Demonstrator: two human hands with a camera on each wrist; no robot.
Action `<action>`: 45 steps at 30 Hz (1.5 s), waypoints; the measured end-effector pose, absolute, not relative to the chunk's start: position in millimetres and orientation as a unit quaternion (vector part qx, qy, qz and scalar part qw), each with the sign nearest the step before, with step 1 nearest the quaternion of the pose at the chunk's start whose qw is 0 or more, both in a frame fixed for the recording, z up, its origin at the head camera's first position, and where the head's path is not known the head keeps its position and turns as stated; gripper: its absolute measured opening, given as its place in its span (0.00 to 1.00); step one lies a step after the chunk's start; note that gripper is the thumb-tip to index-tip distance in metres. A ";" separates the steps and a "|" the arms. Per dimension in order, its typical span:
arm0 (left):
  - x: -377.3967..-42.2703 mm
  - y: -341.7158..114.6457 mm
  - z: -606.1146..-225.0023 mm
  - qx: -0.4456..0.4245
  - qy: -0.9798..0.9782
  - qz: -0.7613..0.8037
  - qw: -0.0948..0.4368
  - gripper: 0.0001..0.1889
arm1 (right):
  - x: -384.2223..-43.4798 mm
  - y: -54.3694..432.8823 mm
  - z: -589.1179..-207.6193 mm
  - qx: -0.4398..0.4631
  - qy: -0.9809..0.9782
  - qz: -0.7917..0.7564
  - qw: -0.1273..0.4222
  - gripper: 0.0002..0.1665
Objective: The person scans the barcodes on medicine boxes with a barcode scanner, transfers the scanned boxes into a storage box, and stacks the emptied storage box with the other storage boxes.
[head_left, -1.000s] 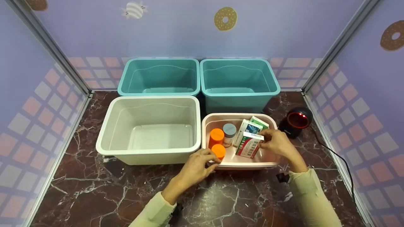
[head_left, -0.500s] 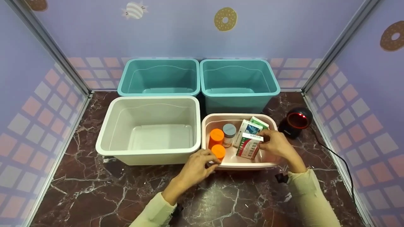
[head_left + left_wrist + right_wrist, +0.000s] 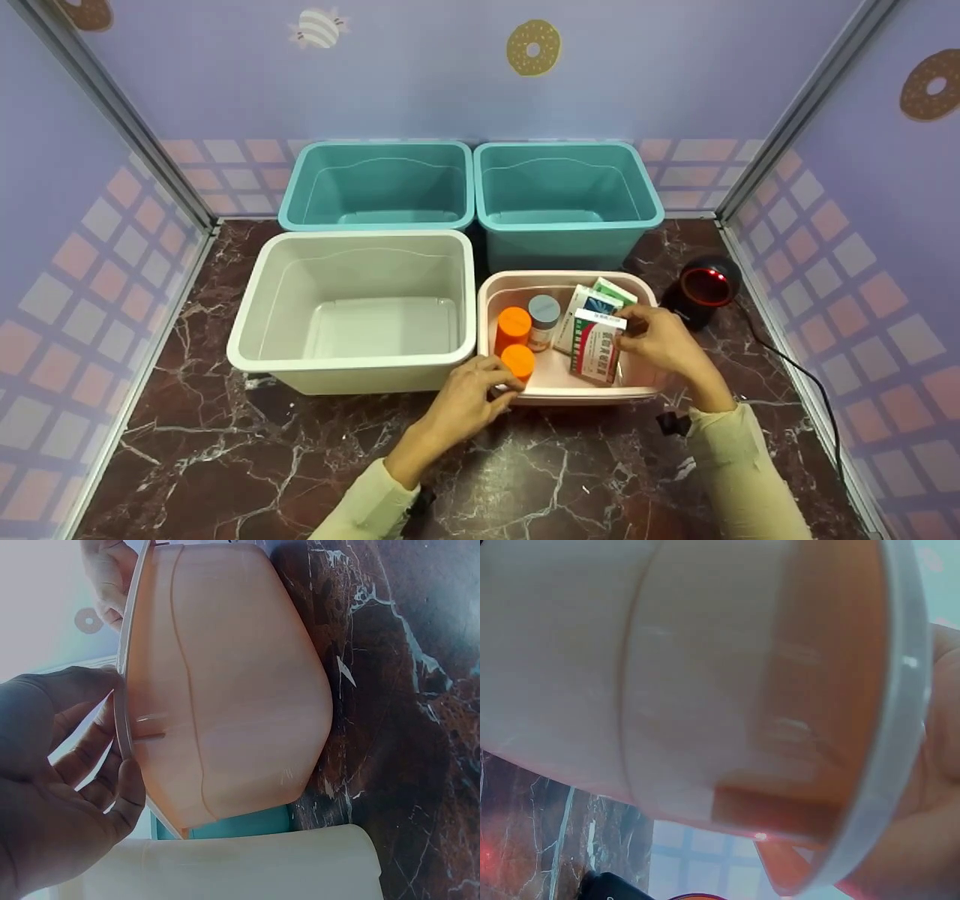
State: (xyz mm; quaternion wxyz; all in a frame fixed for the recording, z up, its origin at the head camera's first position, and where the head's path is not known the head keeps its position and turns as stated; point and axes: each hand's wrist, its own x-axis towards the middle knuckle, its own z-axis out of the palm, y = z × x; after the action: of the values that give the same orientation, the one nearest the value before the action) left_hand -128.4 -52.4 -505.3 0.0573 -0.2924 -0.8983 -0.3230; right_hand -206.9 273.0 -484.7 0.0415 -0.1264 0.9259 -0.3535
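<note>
My right hand (image 3: 660,341) pinches a white, red and green medicine box (image 3: 596,349) by its right edge, inside the pink bin (image 3: 574,391). At the bin's front left corner, my left hand (image 3: 469,394) holds the rim; the left wrist view shows the thumb and fingers of this hand (image 3: 82,742) against it. Next to those fingers stands an orange-capped bottle (image 3: 517,362), with a second orange-capped bottle (image 3: 514,324) behind. A grey-capped bottle (image 3: 544,321) is beside them. Two more boxes, one white and blue (image 3: 576,307) and one green and white (image 3: 615,291), lean behind the held box.
A larger white bin (image 3: 352,364) stands left of the pink one. Two teal bins, left (image 3: 375,225) and right (image 3: 566,244), line the back wall. At the right, a black scanner (image 3: 705,289) glows red, its cable (image 3: 814,382) running along the marbled tabletop (image 3: 525,480).
The held medicine box has turned more upright and shifted slightly right and toward the front, its printed face now fuller in view. My left hand stays at the bin's corner.
</note>
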 end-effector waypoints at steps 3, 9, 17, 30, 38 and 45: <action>-128.7 -52.4 -505.3 -0.293 -0.898 -0.322 0.058 0.04 | -207.3 274.2 -483.3 -0.129 0.924 -0.357 0.035 0.16; -129.0 -52.3 -505.5 -0.294 -0.895 -0.329 0.062 0.04 | -207.3 275.7 -481.7 -0.118 0.929 -0.350 0.013 0.17; -128.5 -51.7 -505.5 -0.288 -0.896 -0.334 0.060 0.05 | -209.4 276.9 -474.8 -0.102 0.920 -0.379 -0.010 0.17; -129.0 -51.7 -506.8 -0.292 -0.893 -0.336 0.062 0.05 | -209.9 285.4 -465.5 -0.068 0.902 -0.421 -0.062 0.15; -129.0 -52.2 -508.4 -0.298 -0.887 -0.344 0.073 0.05 | -203.6 283.3 -442.7 -0.037 0.884 -0.459 -0.083 0.17; -129.0 -52.5 -508.3 -0.296 -0.888 -0.344 0.072 0.05 | -205.3 291.9 -438.2 -0.012 0.857 -0.506 -0.093 0.17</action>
State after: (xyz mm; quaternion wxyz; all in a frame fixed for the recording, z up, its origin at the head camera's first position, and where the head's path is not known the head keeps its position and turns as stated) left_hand -129.0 -52.5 -508.3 0.0718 -0.2964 -0.8882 -0.3435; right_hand -205.3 291.9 -438.2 -0.0929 -0.0121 0.8572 -0.5064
